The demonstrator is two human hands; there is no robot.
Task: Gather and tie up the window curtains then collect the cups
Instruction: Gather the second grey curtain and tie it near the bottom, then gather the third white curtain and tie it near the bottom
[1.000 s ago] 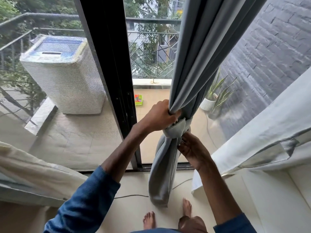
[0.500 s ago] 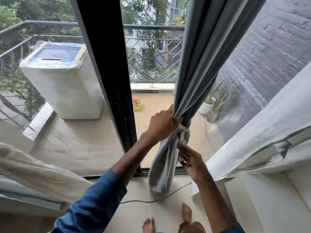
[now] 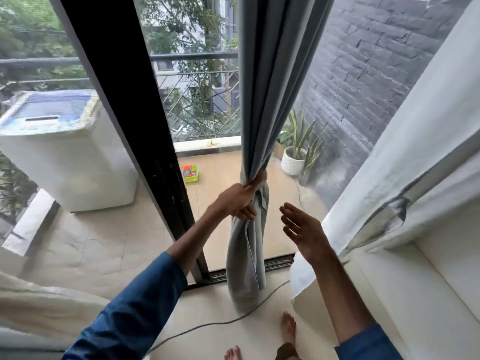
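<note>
Cable (image 3: 228,320) across floor (image 3: 205,300) beneath grey curtain (image 3: 270,87), black door frame (image 3: 124,87) alongside.

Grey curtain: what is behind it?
Behind the grey curtain, outside: balcony floor, railing, and a potted plant beside its right edge. Anything directly behind the folds is hidden.

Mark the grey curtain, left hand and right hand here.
grey curtain (image 3: 270,87), head view, hanging folds above the grip.
left hand (image 3: 237,201), head view, back of the hand.
right hand (image 3: 302,229), head view, middle of the hand.
</note>
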